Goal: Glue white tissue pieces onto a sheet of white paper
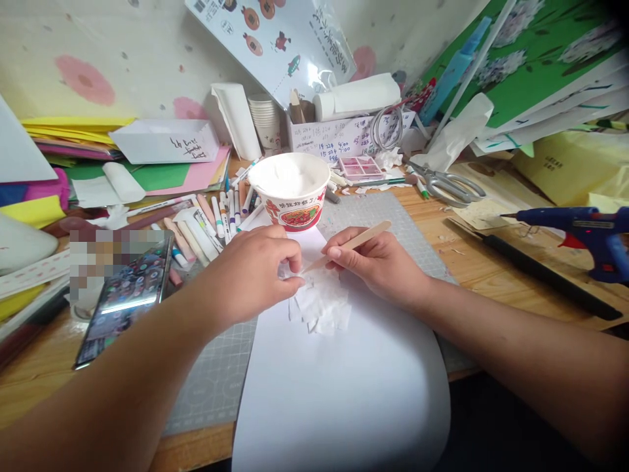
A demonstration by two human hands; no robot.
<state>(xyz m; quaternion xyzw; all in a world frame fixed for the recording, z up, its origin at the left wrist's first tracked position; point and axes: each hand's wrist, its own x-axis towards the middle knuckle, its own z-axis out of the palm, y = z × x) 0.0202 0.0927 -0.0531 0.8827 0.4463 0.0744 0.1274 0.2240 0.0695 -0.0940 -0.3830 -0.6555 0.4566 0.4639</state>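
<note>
My right hand (371,262) grips a flat wooden craft stick (369,233), its lower end pointing down and left toward a pile of torn white tissue pieces (322,305). Just left of that end, my left hand (260,269) hovers with curled fingers, a small gap between thumb and index fingertip. I see nothing clearly held in it. The tissue pieces lie overlapping on a long white paper sheet (339,393), which hangs over the table's front edge. Behind my hands stands a paper instant-noodle bowl (295,213) with white material inside.
Beneath the sheet lies a grey cutting mat (211,387). At left are a phone (125,305) and several markers (230,213). Scissors (447,183), a black-handled knife (550,275) and a blue glue gun (584,229) lie at right. A white box (339,137) stands at the back.
</note>
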